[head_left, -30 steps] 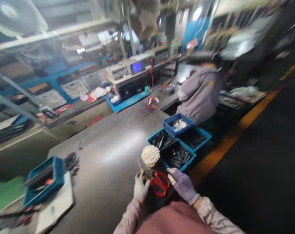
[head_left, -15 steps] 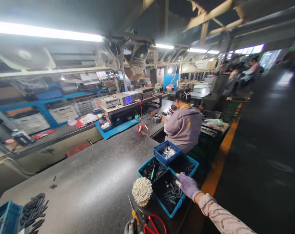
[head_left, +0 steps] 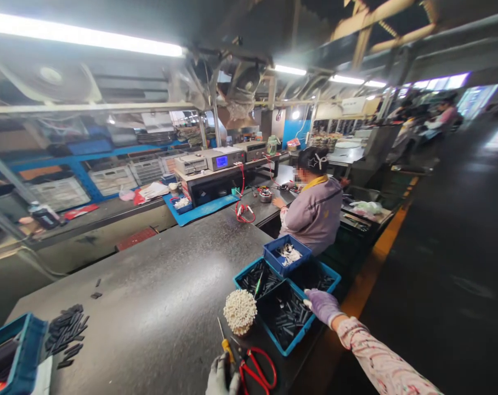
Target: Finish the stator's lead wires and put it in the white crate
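My right hand (head_left: 323,306), in a purple glove with pale fingertips, is over the right rim of a blue bin (head_left: 288,350) of short black tubes (head_left: 290,323). Its fingers are drawn together; anything between them is too small to make out. My left hand (head_left: 223,377), in a greyish-white glove, is at the bottom edge, thumb and fingers apart, beside a screwdriver (head_left: 227,349) with a yellow handle. Red-handled scissors or snips (head_left: 262,371) lie just right of it. Beyond the tools stands a round bundle of thin white sticks or tubes (head_left: 239,311).
Two more blue bins of black tubes adjoin, one holding a green-handled tool (head_left: 258,286). A smaller blue box (head_left: 288,255) with white pieces sits on them. At left are loose black pieces (head_left: 66,332) and a blue crate (head_left: 24,351). A co-worker (head_left: 312,211) sits ahead.
The view has tilted slightly down and left. My right hand has shifted a little right across the bin, toward its outer rim. More of my left hand shows beside the screwdriver.
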`<action>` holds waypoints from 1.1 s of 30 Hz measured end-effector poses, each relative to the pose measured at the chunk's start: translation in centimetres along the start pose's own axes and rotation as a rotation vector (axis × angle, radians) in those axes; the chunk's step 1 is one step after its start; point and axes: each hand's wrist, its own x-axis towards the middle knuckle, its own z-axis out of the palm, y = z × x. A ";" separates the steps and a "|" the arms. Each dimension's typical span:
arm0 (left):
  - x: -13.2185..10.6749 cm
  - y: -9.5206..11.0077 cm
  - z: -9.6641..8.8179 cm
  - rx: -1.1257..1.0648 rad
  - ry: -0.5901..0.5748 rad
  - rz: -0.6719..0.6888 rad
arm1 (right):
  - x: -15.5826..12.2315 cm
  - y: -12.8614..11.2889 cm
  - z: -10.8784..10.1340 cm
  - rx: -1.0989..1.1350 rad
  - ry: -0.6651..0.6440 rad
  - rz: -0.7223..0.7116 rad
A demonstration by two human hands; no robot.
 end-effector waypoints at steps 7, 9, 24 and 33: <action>0.3 0.0 0.1 0.003 -0.134 -0.045 | -0.1 0.1 0.3 -0.038 -0.014 0.010; -0.2 0.3 0.1 -0.010 -0.125 -0.063 | -0.2 0.2 0.3 -0.044 -0.009 0.005; -0.4 3.7 -1.5 -0.041 -0.158 -0.015 | -0.2 1.3 -2.0 0.026 0.047 0.031; -0.7 -3.0 0.5 -0.187 0.196 -0.052 | 4.3 -0.9 -5.3 0.090 0.304 -0.026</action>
